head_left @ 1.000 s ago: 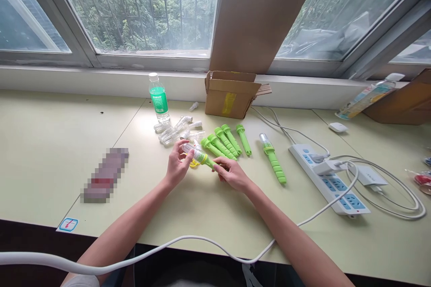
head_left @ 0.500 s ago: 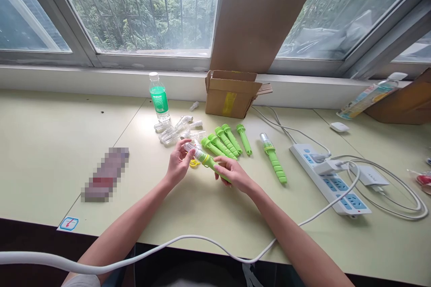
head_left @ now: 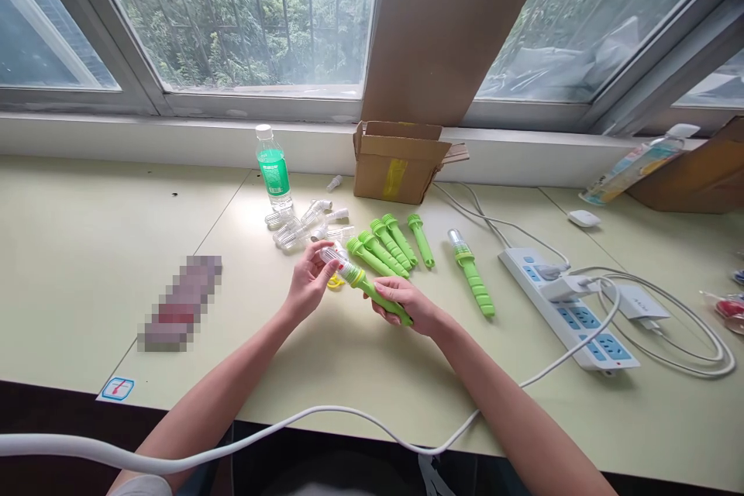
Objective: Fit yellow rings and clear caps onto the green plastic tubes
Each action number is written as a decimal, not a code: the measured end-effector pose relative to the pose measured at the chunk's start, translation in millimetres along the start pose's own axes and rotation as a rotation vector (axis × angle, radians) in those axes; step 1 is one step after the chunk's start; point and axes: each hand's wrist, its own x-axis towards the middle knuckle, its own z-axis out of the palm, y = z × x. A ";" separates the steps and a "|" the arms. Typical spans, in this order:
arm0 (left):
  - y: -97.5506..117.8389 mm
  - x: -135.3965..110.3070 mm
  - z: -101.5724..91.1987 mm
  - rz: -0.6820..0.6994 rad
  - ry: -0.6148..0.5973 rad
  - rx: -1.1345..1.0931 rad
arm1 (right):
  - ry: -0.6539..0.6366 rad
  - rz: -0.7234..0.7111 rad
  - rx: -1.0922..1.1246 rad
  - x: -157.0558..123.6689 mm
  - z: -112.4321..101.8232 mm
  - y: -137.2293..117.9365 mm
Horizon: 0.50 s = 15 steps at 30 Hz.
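Observation:
My left hand (head_left: 306,288) pinches the clear plastic cap (head_left: 333,254) at the upper left end of a torch-like stick. Around its green handle (head_left: 372,293), my right hand (head_left: 411,301) is closed, with the handle's end poking out below the fingers. A yellow ring runs round the stick where cap and handle meet. Just beyond it lie several loose green handles (head_left: 387,246) in a row. Behind my left hand is a pile of clear caps (head_left: 294,231). A yellow piece (head_left: 335,281) lies under the stick, partly hidden.
One capped green stick (head_left: 473,279) lies to the right, beside a white power strip (head_left: 570,314) with cables. An open cardboard box (head_left: 398,167) and a water bottle (head_left: 273,170) stand at the back. A white cable (head_left: 325,409) crosses in front. A blurred item (head_left: 183,302) lies left.
My right hand's grip on the green handle has shifted, and more of the handle now shows. The left hand stays on the clear cap.

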 end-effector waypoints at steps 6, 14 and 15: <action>1.5 0.1 4.6 -0.108 0.112 -0.030 | 0.467 -0.389 -0.675 6.2 13.3 13.9; 0.8 3.1 2.9 -0.289 0.103 -0.257 | 0.573 -0.451 -1.131 9.6 14.0 28.9; 0.8 3.9 2.0 -0.294 0.099 -0.279 | 0.553 -0.433 -1.101 9.6 16.3 29.1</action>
